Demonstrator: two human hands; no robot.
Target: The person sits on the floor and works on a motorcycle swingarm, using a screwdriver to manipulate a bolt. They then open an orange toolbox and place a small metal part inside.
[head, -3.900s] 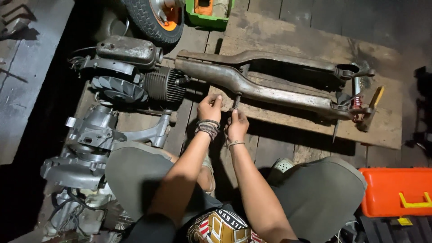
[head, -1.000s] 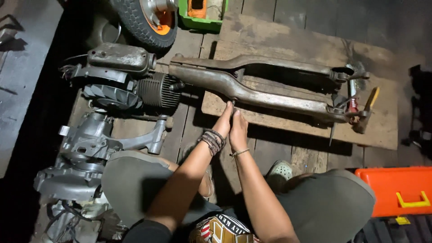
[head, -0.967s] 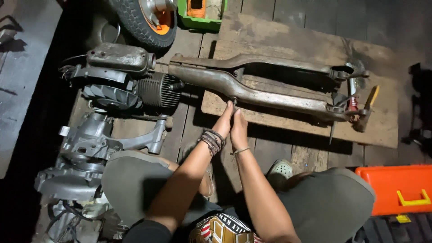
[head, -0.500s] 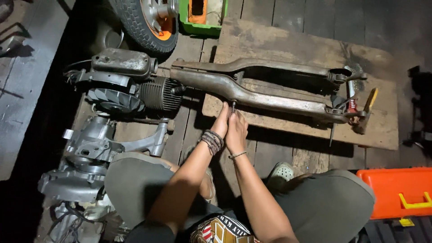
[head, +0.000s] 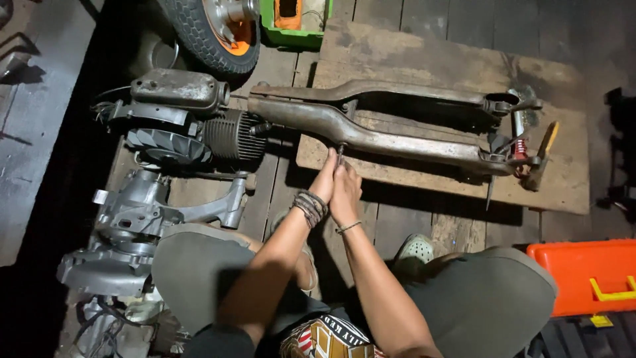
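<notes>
Left hand [head: 324, 180] and right hand [head: 344, 192] fingers pinching thin metal bolt [head: 340, 154], under rusty curved steel arm [head: 371, 136]

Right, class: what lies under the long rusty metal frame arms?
A worn wooden board lies under the rusty frame arms, itself on dark floor planks. The board's surface directly beneath the arms is covered. Both hands, left hand and right hand, meet at the frame's near edge.

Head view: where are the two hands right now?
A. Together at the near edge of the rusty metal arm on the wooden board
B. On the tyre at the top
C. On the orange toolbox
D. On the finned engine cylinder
A. The left hand and right hand are pressed side by side around a small metal tool that meets the rusty metal arm on the wooden board.
</notes>
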